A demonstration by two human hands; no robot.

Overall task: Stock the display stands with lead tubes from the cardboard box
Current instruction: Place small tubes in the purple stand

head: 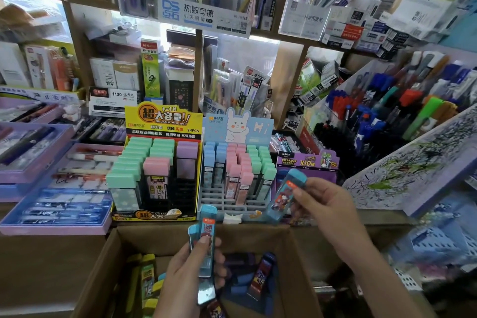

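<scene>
Several tubes (pixel 207 222) sit clasped by fingers of the left hand (pixel 191 268) above the box (pixel 300 248); fingers of the right hand (pixel 330 204) pinch one tube (pixel 284 195) close to the purple stand (pixel 307 162) at the desk's (pixel 374 217) front edge.

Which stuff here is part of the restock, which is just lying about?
Job: left hand, its blue lead tubes; right hand, its single lead tube; cardboard box; yellow stand; bunny stand; Ultraman stand.
Lying about: purple pen trays; loose pens; scribble board.
</scene>
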